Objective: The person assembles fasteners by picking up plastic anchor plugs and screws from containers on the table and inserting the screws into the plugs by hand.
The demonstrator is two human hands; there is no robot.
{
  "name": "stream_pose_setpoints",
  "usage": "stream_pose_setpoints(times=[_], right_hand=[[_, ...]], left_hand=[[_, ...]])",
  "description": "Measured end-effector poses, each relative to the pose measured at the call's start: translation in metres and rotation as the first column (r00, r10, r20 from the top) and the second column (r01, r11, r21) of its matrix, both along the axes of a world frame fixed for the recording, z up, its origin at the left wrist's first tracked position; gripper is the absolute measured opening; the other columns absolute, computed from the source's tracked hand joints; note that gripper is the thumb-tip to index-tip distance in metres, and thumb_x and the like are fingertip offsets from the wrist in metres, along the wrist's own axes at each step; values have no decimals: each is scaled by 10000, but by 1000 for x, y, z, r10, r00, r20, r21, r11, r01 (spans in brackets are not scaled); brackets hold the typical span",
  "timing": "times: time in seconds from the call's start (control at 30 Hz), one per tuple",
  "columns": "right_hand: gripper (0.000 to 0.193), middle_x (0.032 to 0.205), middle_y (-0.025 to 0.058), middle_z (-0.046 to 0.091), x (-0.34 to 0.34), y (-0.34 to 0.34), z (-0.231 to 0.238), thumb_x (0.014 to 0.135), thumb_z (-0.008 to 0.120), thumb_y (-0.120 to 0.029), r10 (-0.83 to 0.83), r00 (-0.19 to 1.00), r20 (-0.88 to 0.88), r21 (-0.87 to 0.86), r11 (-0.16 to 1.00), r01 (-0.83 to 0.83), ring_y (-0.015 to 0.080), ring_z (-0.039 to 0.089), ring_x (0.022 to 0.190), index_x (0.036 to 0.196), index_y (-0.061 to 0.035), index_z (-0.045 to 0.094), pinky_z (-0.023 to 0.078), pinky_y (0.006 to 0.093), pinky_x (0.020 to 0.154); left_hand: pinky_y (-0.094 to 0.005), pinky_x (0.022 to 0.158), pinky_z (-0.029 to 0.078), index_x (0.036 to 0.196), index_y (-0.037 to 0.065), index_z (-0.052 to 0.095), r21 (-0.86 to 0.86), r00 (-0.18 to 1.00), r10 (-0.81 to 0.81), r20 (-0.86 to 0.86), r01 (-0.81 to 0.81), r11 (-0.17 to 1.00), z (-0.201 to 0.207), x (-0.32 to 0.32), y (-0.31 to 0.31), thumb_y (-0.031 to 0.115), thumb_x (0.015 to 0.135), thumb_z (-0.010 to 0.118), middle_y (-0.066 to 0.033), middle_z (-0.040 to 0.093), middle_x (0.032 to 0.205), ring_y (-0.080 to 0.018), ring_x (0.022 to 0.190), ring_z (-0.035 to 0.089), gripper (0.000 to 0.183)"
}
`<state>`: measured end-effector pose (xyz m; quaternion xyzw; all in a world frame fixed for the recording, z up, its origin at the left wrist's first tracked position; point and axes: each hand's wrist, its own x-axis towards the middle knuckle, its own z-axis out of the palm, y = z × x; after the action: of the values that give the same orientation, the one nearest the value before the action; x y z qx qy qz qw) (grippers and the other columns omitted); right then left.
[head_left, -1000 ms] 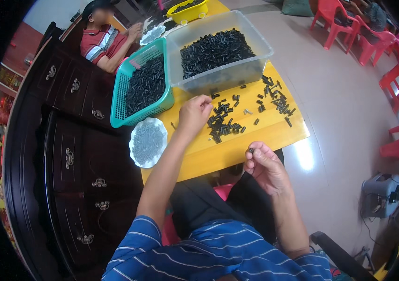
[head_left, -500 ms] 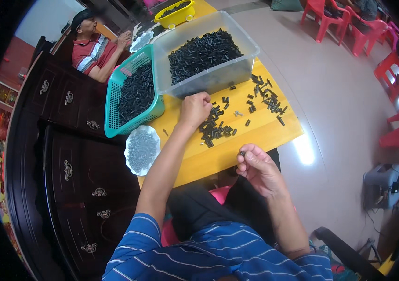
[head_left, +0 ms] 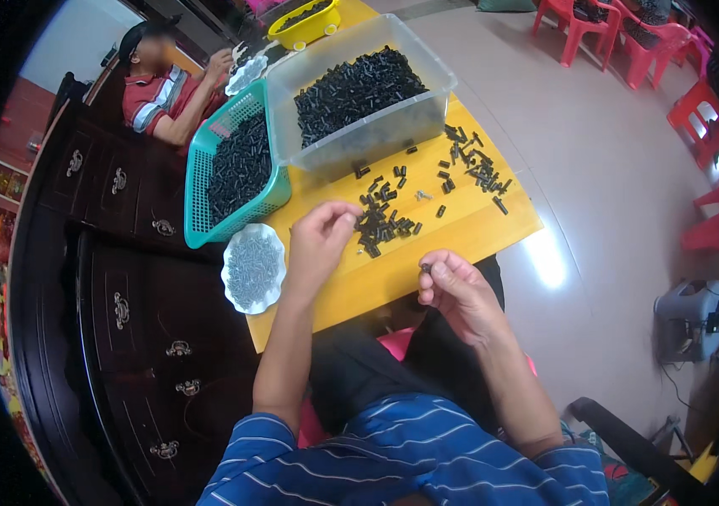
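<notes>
My right hand [head_left: 462, 297] is just off the table's front edge, thumb and fingers pinched on a small black cylindrical piece [head_left: 426, 268]. Over the table, my left hand [head_left: 321, 240] has its thumb and fingertips pressed together; whether anything is between them is hidden. Beside those fingertips lies a loose pile of short black cylindrical pieces [head_left: 386, 221]. A few small silvery pieces [head_left: 423, 196] rest to the right of the pile. To the left of my left forearm is a white scalloped dish [head_left: 227, 278] holding many small silvery pieces.
At the back of the yellow table [head_left: 494, 232] stand a clear plastic tub [head_left: 376, 143] and a green basket [head_left: 201, 181], both full of black pieces. More pieces [head_left: 482, 173] lie at the right edge. Dark drawers [head_left: 144, 337] stand left. Another person [head_left: 166, 97] sits beyond the basket.
My left hand has come back toward me from in front of the clear tub to the pile's left side. The right hand still pinches its black piece, nearly in place.
</notes>
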<state>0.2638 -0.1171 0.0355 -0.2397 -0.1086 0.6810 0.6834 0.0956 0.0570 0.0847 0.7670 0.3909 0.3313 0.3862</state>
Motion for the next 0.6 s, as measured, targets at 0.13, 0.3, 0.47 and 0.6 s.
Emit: stream_pose_setpoints(times=[0.13, 0.3, 0.47, 0.6], right_hand=[[182, 957, 24, 677, -4, 0, 1, 989, 652, -170, 13, 995, 100, -14, 1000, -12, 95, 640, 834, 1136, -64, 630, 530, 229, 784], [179, 982, 37, 687, -9, 1, 6, 966, 669, -118, 16, 983, 180, 23, 1000, -20, 100, 651, 864, 1127, -55, 622, 536, 244, 821], [171, 932, 32, 698, -14, 1, 6, 923, 720, -104, -41, 954, 296, 24, 999, 35, 99, 642, 819, 1062, -62, 630, 506, 248, 772], [157, 927, 24, 698, -13, 1, 6, 916, 723, -90, -52, 948, 313, 28, 999, 45, 89, 638, 820, 1039, -56, 632, 500, 246, 771]], left_hand=[[-244, 808, 516, 1053, -15, 686, -294, 982, -116, 148, 155, 943, 8, -18, -33, 9, 945, 646, -24, 687, 975, -84, 882, 634, 118], [-242, 832, 526, 1056, -27, 680, -320, 937, -210, 278, 297, 900, 10, -16, -61, 27, 941, 678, -40, 691, 972, -97, 886, 649, 127], [-238, 818, 518, 1053, -36, 688, -248, 933, -280, 227, 334, 909, 7, -11, -71, 3, 943, 668, -35, 688, 962, -88, 883, 643, 118], [-234, 803, 517, 1038, -38, 694, -202, 949, -264, 171, 296, 934, 4, -10, -71, 0, 941, 667, -36, 687, 948, -88, 871, 643, 107]])
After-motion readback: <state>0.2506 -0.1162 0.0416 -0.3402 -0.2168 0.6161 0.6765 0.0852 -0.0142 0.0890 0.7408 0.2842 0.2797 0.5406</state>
